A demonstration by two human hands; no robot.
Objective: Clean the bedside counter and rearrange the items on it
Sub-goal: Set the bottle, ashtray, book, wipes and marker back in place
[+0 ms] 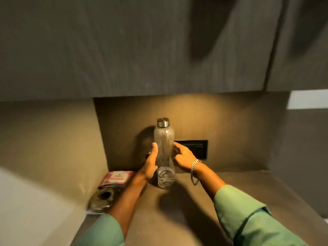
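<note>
A tall clear bottle (164, 148) with a silver cap stands upright on the brown bedside counter (230, 189), a little water in its base. My left hand (150, 164) wraps around its left side, thumb up along the plastic. My right hand (182, 155), with a chain bracelet on the wrist, touches the bottle's right side with spread fingers. Both forearms wear green sleeves.
A pink packet (118, 178) lies against the left wall, with a clear bag of something dark (102, 199) in front of it. A black socket panel (197, 148) is set in the back wall. A dark cabinet (142, 50) hangs overhead.
</note>
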